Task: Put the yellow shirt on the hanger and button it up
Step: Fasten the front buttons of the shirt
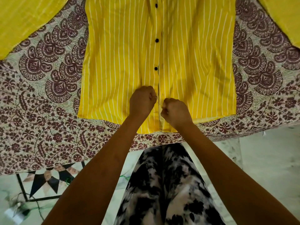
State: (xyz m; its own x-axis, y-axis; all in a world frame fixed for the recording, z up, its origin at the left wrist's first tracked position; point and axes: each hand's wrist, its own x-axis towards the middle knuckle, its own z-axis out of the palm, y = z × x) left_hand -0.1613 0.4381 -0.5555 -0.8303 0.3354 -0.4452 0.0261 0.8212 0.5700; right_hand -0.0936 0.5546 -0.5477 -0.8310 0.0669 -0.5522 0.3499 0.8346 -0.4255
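Note:
The yellow shirt (123,65) with thin white stripes lies flat and face up on the bed, its hem towards me. Three black buttons (156,40) sit fastened along the centre placket above my hands. My left hand (142,101) pinches the left edge of the placket near the hem, fingers curled. My right hand (176,112) pinches the right placket edge just beside it, slightly lower. The button between my hands is hidden by my fingers. The sleeves (24,21) spread out to both upper corners. No hanger shows in this view.
A patterned maroon-and-cream bedsheet (48,95) covers the bed under the shirt; its front edge runs just below the hem. Below it lie a tiled floor (267,168), a black-and-white geometric floor inlay (47,182) and my black-and-white patterned clothing (162,184).

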